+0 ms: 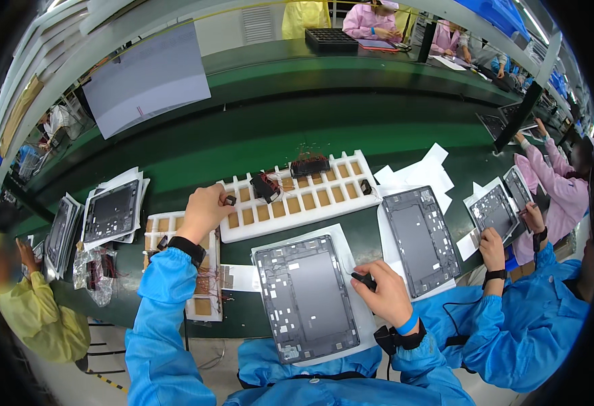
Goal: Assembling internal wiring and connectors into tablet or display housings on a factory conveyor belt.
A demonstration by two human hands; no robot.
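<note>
Meanwhile, both hands worked at once: one at the foam tray, one at the tablet shell.

Left hand (pixel 204 211) reached forward and pinched a small black part (pixel 230 200) at the near edge of the white foam tray (pixel 324 203), fingers clamped on it, seemingly lifting it from a cell. Right hand (pixel 386 292) rested on the right edge of the grey shell (pixel 308 296), fingers closed round a small dark piece (pixel 363 279), probably steadying it where it seats. The shell lay open side up on a white sheet (pixel 348 238), at the near edge of the green counter (pixel 270 145), directly before the person. A second shell (pixel 421 239) lay just right of it. More wired black parts (pixel 309 164) sat farther back in the tray. A neighbour's hand (pixel 492 247) worked at another shell to the right.
</note>
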